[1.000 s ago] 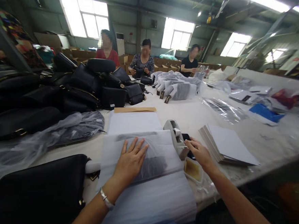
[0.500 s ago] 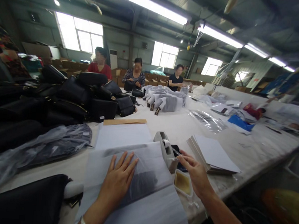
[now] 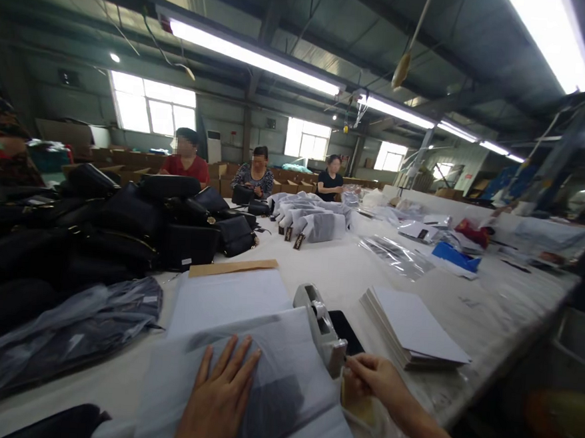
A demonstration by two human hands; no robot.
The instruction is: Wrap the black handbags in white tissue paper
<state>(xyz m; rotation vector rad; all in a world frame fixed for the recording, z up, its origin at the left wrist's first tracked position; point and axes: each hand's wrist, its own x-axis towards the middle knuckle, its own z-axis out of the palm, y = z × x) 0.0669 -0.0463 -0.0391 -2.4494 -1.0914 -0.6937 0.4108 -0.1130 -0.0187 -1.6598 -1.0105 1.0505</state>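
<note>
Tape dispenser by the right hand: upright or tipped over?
Upright: the tape dispenser shows its open top facing up, beside the right hand.

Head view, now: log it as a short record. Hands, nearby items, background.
left_hand: left hand flat on translucent white paper
right_hand: right hand by near end of tape dispenser; grip unclear
right_of_dispenser: stack of white boards
left_side: pile of black bags
beyond: paper-wrapped items with dark tags
far_side: at least three people
</note>
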